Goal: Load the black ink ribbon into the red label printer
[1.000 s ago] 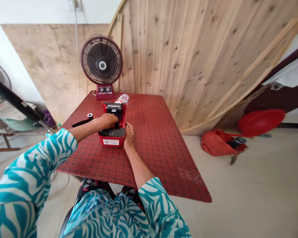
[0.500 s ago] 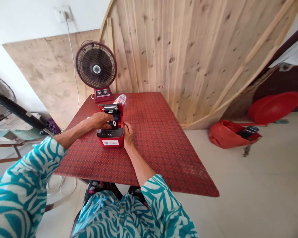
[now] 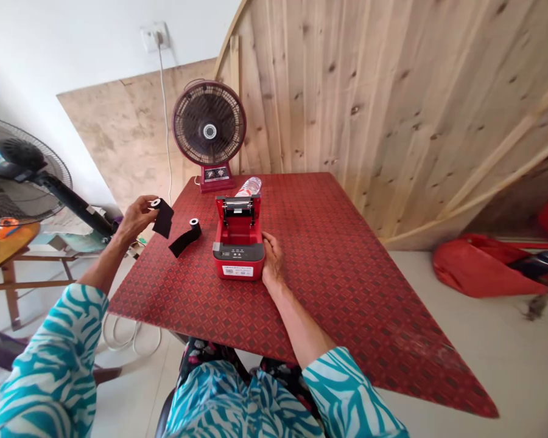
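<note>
My left hand (image 3: 139,214) is off the table's left edge, pinching a small black paper roll (image 3: 164,218) with a white core, its loose end hanging down. A second black paper roll (image 3: 186,239) lies on the table with its strip unrolled toward me. To its right stands a red and black label printer (image 3: 240,267), lid tipped up and back, with no roll visible in its red compartment. My right hand (image 3: 273,258) grips the printer's right side, some fingers hidden behind it.
A dark red table fan (image 3: 209,131) stands at the back of the red patterned table (image 3: 338,292). Behind the printer lies a clear plastic bottle (image 3: 250,187). A larger standing fan (image 3: 18,164) is off to the left, and a red bag (image 3: 475,264) rests on the floor at right.
My left hand has lifted the black roll out of the printer and carried it left past the table edge. The second roll is now uncovered. My right hand stays at the printer; the view has turned left.
</note>
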`<state>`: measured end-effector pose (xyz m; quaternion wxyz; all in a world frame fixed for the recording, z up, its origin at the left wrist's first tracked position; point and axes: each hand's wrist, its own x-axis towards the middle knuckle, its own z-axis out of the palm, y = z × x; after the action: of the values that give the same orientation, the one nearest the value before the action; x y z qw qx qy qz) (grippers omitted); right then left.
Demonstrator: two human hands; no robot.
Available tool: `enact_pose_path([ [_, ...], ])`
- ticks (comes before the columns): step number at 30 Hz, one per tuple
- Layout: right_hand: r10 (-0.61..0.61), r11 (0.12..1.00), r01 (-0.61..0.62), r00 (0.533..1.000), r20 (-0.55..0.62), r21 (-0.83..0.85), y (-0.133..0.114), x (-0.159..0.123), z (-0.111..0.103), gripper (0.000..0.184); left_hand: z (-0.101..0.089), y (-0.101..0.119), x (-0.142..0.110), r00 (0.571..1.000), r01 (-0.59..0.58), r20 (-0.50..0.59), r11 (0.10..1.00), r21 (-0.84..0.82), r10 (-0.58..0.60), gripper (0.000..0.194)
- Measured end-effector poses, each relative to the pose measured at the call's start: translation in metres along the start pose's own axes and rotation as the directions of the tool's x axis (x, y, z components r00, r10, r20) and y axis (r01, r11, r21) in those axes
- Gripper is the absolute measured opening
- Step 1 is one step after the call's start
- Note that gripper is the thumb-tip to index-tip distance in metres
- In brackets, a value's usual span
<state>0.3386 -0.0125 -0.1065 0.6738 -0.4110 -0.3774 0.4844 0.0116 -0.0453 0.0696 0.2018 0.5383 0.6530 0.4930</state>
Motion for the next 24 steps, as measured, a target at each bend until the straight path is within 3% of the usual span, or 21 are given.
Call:
enact_pose_path([
  [5,-0.004,1.000,0.003,1.000,-0.008,-0.021,-0.002,-0.001,-0.003,0.037,0.037,-0.041,0.025,0.997,0.056,0.049,0.998,0.001,-0.056,0.037],
  [9,-0.012,0.999,0.011,1.000,-0.013,-0.038,-0.006,-0.002,-0.003,0.036,0.066,-0.050,0.050,0.995,0.016,0.092,0.983,0.184,-0.033,0.026],
  [13,-0.020,0.999,0.019,0.999,-0.025,-0.045,-0.010,-0.003,-0.003,0.035,0.085,-0.059,0.069,0.993,0.007,0.111,0.968,0.252,-0.036,0.016],
  [18,-0.014,0.999,0.013,1.000,-0.019,-0.030,-0.010,-0.002,-0.003,0.032,0.094,-0.075,0.073,0.989,0.028,0.134,0.973,0.229,-0.060,0.022],
  [21,-0.021,0.999,0.020,1.000,-0.012,-0.033,-0.009,-0.002,-0.003,0.031,0.092,-0.078,0.073,0.987,0.030,0.149,0.979,0.201,-0.061,0.033],
  [24,-0.029,0.999,0.028,1.000,-0.012,-0.036,-0.009,-0.002,-0.003,0.031,0.085,-0.077,0.072,0.995,0.017,0.098,0.981,0.192,-0.036,0.039],
])
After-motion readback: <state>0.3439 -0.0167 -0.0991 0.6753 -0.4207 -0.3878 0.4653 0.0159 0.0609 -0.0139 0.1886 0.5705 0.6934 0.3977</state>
